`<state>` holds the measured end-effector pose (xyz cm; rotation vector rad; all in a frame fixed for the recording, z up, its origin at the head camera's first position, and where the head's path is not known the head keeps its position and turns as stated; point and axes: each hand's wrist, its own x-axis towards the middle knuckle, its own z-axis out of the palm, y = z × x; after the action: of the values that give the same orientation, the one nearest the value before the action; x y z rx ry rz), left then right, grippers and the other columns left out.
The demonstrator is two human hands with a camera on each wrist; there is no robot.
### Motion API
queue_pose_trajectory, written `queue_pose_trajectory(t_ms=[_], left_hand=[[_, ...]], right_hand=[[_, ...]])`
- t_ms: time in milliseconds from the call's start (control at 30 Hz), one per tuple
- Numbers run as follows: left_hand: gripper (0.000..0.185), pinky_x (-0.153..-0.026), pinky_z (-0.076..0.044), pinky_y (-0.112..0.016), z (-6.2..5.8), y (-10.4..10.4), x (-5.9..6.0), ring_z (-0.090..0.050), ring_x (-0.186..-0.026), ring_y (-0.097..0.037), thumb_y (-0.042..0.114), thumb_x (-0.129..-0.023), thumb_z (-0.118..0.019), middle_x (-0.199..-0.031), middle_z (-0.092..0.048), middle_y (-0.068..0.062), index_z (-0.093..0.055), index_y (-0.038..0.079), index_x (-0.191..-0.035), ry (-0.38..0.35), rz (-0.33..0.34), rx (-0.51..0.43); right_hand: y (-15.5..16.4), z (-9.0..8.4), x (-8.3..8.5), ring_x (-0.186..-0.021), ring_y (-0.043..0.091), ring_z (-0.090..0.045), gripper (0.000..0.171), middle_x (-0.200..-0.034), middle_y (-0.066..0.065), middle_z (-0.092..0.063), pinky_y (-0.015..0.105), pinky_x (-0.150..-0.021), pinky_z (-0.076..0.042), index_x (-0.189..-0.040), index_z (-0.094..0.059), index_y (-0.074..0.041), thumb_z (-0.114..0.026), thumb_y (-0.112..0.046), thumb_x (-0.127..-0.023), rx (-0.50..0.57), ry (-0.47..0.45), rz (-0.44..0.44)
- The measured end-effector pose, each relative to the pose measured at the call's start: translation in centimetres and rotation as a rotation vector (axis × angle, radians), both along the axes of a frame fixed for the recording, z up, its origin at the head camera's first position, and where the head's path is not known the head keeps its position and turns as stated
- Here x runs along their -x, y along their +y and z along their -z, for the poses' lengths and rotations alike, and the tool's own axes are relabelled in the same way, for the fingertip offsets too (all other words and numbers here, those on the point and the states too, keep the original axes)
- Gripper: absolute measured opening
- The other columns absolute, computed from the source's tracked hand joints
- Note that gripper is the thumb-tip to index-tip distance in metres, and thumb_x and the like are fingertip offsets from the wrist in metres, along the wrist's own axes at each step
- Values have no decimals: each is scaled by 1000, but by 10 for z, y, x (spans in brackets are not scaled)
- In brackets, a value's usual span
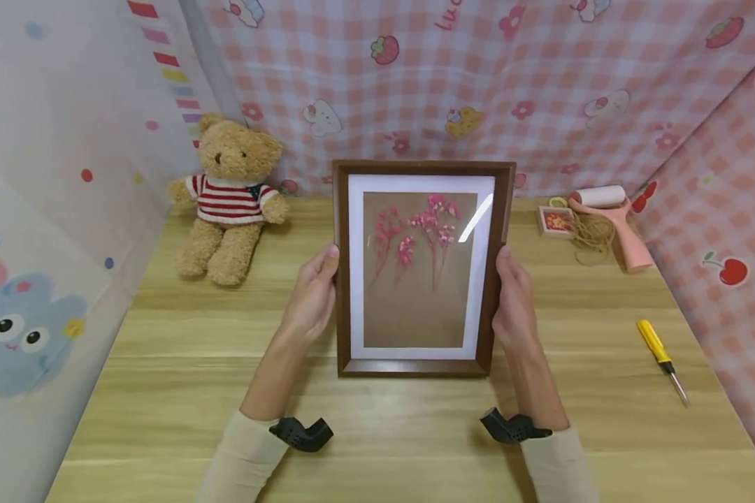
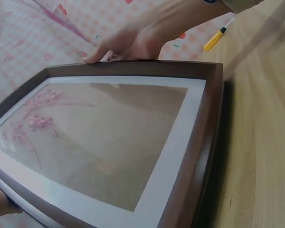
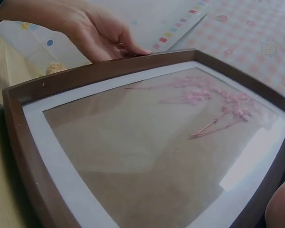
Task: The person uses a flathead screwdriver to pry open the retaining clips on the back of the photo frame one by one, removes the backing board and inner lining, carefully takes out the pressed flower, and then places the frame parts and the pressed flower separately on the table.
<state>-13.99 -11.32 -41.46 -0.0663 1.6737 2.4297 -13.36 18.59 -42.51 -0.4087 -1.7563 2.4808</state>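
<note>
The fingers of both hands are hidden behind the brown wooden picture frame (image 1: 420,269); at three o'clock, the small square red-patterned item (image 1: 556,222) is too small to identify.

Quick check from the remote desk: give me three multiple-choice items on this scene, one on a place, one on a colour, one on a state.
1. Where is the teddy bear?
A. Far left of the table
B. Near right corner
C. Inside the frame

2. What colour is the screwdriver handle?
A. Blue
B. Yellow
C. Black

3. How is the picture frame held?
A. Lying untouched
B. By one hand
C. By both hands at its sides

Key: 1 A, it sits by the left curtain; 2 B, plainly yellow; 3 C, left hand and right hand grip opposite edges.
</note>
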Motion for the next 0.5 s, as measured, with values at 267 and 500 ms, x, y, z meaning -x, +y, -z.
queue_pose_trajectory(t_ms=[267, 500], left_hand=[[65, -140, 1, -44, -3, 5, -7, 6, -172, -34, 17, -119, -38, -182, -1, -27, -10, -16, -168, 127, -84, -7], [113, -141, -3, -44, 1, 8, -13, -9, -170, -37, 54, -93, -74, -176, -19, -37, -27, -28, -157, 295, -109, -168]], right_hand=[[-5, 5, -2, -123, 11, -61, 29, -120, -3, -72, 22, -107, -51, -116, -81, -19, -68, -43, -109, 148, 259, 81], [-10, 12, 2, -94, 11, -70, 62, -100, 3, -75, 24, -85, -58, -114, -76, -7, -88, -58, -83, 395, 527, 156]])
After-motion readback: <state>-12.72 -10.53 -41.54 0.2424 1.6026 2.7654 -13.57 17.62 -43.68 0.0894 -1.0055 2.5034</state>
